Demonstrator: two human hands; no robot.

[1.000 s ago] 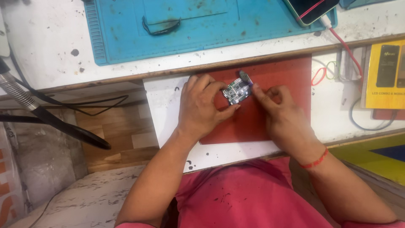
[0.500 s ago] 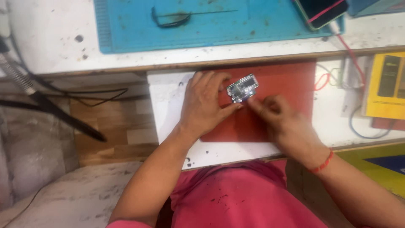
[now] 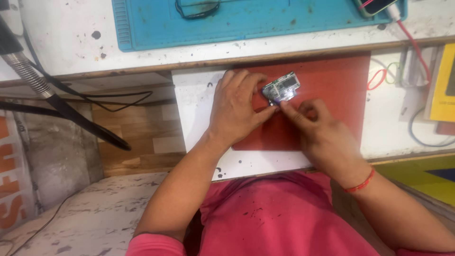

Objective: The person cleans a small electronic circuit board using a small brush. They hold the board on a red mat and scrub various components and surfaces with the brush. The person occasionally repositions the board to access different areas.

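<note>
A small green and silver circuit board (image 3: 282,87) lies tilted over a red mat (image 3: 332,95) on a pull-out white shelf (image 3: 194,109). My left hand (image 3: 237,111) grips the board's left end between thumb and fingers. My right hand (image 3: 317,130) has its fingers curled, and its fingertips pinch at the board's lower edge. Whether a small purple piece sits under the board's lower left corner is hard to tell.
A blue work mat (image 3: 246,21) lies on the white bench above, with a black loop (image 3: 196,8) on it. A phone (image 3: 379,5) with a red cable (image 3: 412,40) is at top right, a yellow box (image 3: 443,85) at right. A flexible metal hose (image 3: 28,73) and black cables hang at left.
The board has turned and shifted slightly up and right in my hands. My right fingertips moved from its right end to its lower edge. The camera view has drifted, showing less of the bench.
</note>
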